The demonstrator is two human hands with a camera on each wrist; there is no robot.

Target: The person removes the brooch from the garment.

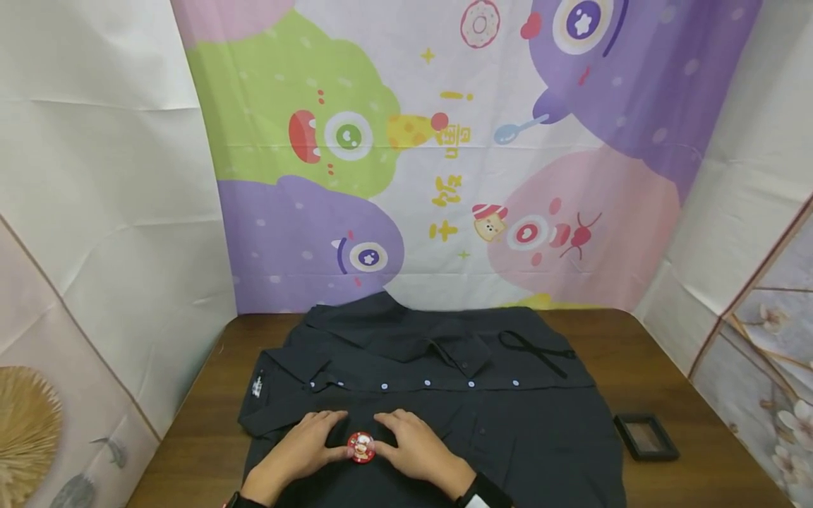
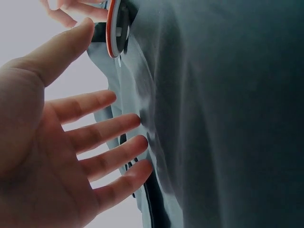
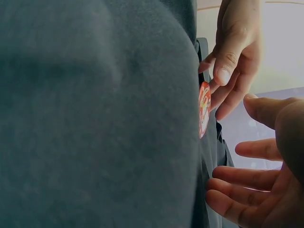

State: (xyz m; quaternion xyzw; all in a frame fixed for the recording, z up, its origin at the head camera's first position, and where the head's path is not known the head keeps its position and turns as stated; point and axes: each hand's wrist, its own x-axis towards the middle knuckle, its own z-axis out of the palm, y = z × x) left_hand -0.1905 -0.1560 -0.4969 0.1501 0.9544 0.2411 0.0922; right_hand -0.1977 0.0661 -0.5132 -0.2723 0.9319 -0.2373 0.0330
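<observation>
A round red badge with a cartoon picture lies on the front of a dark button-up shirt. My left hand is at the badge's left side, its thumb tip by the rim. On the other side is my right hand, its thumb at the badge's right edge. In the left wrist view the badge appears edge-on, with a grey backing, and the left hand has its fingers spread. The right wrist view has the right hand with extended fingers. Neither hand curls round the badge.
A small black frame lies on the brown wooden table to the right of the shirt. A thin black cord rests on the shirt's upper right. Behind the table hangs a cartoon-printed cloth.
</observation>
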